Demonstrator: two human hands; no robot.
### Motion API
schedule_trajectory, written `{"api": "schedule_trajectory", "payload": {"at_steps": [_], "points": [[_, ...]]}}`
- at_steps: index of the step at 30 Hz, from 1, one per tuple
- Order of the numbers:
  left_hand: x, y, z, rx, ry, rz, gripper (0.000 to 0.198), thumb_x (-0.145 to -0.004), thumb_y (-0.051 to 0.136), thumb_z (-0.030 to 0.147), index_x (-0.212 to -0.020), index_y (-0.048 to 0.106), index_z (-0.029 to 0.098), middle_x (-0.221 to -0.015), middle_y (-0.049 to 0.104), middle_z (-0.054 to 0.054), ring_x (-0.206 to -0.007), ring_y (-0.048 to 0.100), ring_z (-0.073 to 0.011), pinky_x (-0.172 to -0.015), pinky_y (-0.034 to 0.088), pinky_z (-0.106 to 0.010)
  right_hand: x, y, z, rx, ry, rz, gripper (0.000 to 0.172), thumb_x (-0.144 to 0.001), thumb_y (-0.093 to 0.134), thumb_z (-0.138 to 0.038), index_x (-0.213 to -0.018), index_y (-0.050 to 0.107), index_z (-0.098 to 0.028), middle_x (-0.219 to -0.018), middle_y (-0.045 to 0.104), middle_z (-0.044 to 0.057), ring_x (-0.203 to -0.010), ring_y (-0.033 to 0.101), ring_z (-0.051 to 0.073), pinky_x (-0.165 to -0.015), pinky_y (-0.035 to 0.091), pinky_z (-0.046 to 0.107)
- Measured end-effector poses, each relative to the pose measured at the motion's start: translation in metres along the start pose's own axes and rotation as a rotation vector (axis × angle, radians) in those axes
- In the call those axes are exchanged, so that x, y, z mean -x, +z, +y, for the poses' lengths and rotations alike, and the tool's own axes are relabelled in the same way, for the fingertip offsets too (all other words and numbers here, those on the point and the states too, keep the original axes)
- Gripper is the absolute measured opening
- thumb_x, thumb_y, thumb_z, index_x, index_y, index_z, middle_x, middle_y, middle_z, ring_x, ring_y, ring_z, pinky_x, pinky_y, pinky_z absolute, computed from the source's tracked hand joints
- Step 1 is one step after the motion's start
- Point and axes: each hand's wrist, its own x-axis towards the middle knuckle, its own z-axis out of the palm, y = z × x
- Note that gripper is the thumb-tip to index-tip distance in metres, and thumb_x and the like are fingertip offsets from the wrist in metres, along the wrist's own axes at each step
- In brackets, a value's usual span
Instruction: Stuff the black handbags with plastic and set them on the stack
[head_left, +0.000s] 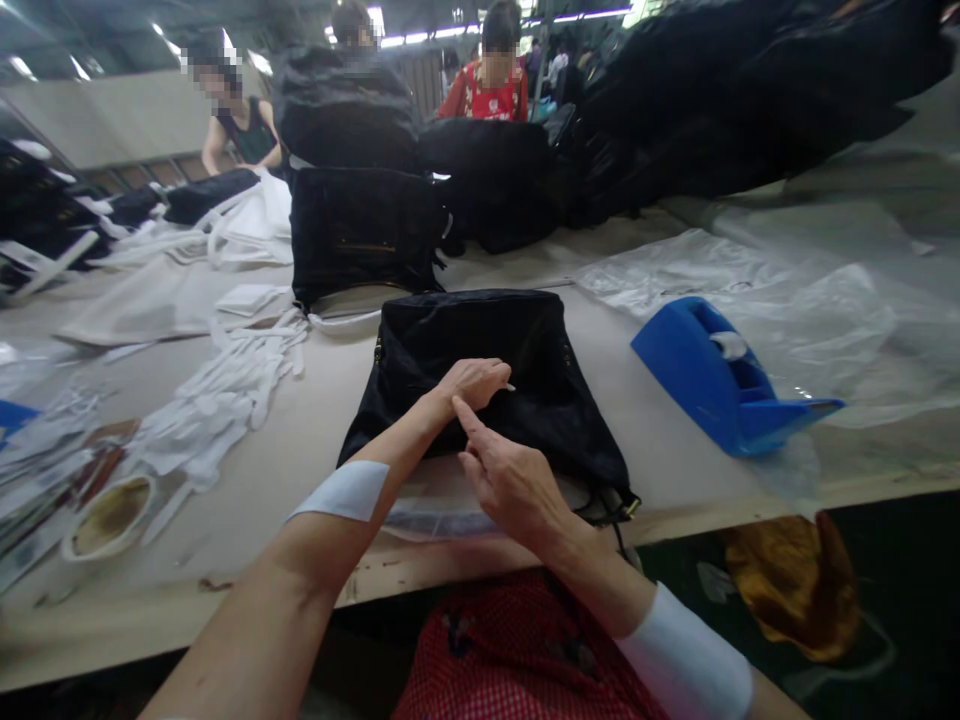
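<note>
A black bag [465, 325] is laid on the tabletop [300, 430], directly in front of the wearer, with its middle covered by both hands; its inside cannot be seen. The left hand [474, 382] is placed over the bag with its fingers curled, and a small pale piece [511, 387] is shown at the fingertips; whether this piece or the bag's fabric is grasped by the left grip cannot be told. The right grip is released, the forefinger of the right hand [517, 478] being extended to the left wrist and the thumb held apart from it. At the left, a brownish substance is contained in a round dish [112, 515], beside which white strips [217, 400] are heaped. To the right of the bag, a white roll [727, 346] is held in a blue dispenser [694, 380], beside crumpled clear plastic [817, 310]. A second black bag [367, 230] is stood upright behind the first, its contents also concealed. A blue object [15, 418] is cut off by the left edge, and the narrow items below it are blurred. Two co-workers are partly hidden by dark piles in the background.
</note>
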Motion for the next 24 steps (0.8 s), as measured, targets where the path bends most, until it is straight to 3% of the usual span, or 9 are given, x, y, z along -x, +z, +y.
{"api": "schedule_trajectory", "payload": {"at_steps": [2, 4, 7, 10, 13, 16, 19, 24], "points": [[0.000, 0.001, 0.000, 0.015, -0.015, 0.016, 0.016, -0.099, 0.046, 0.024, -0.094, 0.060, 0.017, -0.097, 0.066, -0.006, -0.087, 0.064, -0.0189, -0.067, 0.043, -0.025, -0.007, 0.001, -0.009, 0.091, 0.032, -0.055, 0.035, -0.095, 0.048, -0.022, -0.128, 0.058, -0.018, -0.097, 0.067, 0.007, -0.079, 0.063, 0.018, -0.058, 0.040, 0.026], [0.001, 0.003, -0.001, 0.032, -0.017, 0.041, 0.018, -0.100, 0.045, 0.026, -0.094, 0.060, 0.018, -0.097, 0.066, -0.006, -0.088, 0.064, -0.0193, -0.068, 0.043, -0.025, -0.003, -0.001, -0.015, 0.142, 0.029, -0.111, 0.022, -0.096, 0.050, -0.028, -0.101, 0.069, -0.018, -0.089, 0.067, 0.007, -0.078, 0.062, 0.020, -0.058, 0.037, 0.028], [0.003, 0.007, -0.003, 0.036, -0.018, 0.056, 0.018, -0.100, 0.044, 0.026, -0.094, 0.060, 0.019, -0.097, 0.066, -0.006, -0.089, 0.064, -0.0194, -0.069, 0.043, -0.025, 0.021, -0.009, -0.016, 0.067, -0.034, -0.152, 0.022, -0.093, 0.058, -0.029, -0.075, 0.064, -0.018, -0.078, 0.063, 0.004, -0.073, 0.059, 0.017, -0.059, 0.033, 0.028], [0.002, 0.008, -0.006, 0.027, -0.028, 0.055, 0.019, -0.100, 0.044, 0.027, -0.092, 0.059, 0.019, -0.095, 0.065, -0.005, -0.089, 0.064, -0.0184, -0.069, 0.044, -0.025, 0.057, -0.017, -0.005, -0.124, -0.125, -0.165, 0.018, -0.090, 0.061, -0.021, -0.072, 0.060, -0.017, -0.073, 0.061, 0.001, -0.069, 0.056, 0.014, -0.060, 0.032, 0.026], [0.000, 0.003, -0.005, -0.009, -0.001, 0.035, 0.019, -0.100, 0.042, 0.025, -0.091, 0.057, 0.018, -0.093, 0.064, -0.006, -0.087, 0.063, -0.0190, -0.071, 0.045, -0.026, 0.089, -0.029, 0.014, -0.263, -0.104, -0.114, 0.018, -0.092, 0.055, -0.020, -0.074, 0.059, -0.017, -0.073, 0.061, 0.000, -0.069, 0.055, 0.012, -0.061, 0.032, 0.025], [0.000, -0.009, 0.000, -0.080, 0.047, -0.002, 0.018, -0.099, 0.040, 0.021, -0.089, 0.055, 0.017, -0.088, 0.062, -0.007, -0.082, 0.063, -0.0199, -0.071, 0.046, -0.027, 0.113, -0.053, 0.038, -0.291, 0.023, -0.029, 0.027, -0.096, 0.048, -0.026, -0.073, 0.058, -0.017, -0.072, 0.060, 0.002, -0.067, 0.054, 0.012, -0.060, 0.033, 0.024], [0.001, -0.013, -0.001, -0.112, 0.084, 0.015, 0.023, -0.097, 0.035, 0.019, -0.083, 0.053, 0.019, -0.081, 0.060, -0.005, -0.074, 0.060, -0.0190, -0.066, 0.045, -0.028, 0.130, -0.092, 0.072, -0.259, 0.213, 0.095, 0.035, -0.096, 0.047, -0.035, -0.069, 0.058, -0.016, -0.067, 0.058, 0.002, -0.064, 0.052, 0.012, -0.059, 0.033, 0.024], [-0.006, 0.009, -0.024, 0.013, 0.155, 0.208, 0.035, -0.097, 0.025, 0.033, -0.076, 0.051, 0.022, -0.072, 0.056, -0.001, -0.061, 0.055, -0.0179, -0.058, 0.039, -0.029, 0.152, -0.163, 0.156, -0.260, 0.626, 0.548, 0.040, -0.085, 0.052, -0.053, -0.080, 0.064, -0.016, -0.066, 0.058, 0.002, -0.057, 0.050, 0.013, -0.053, 0.037, 0.023]]}}
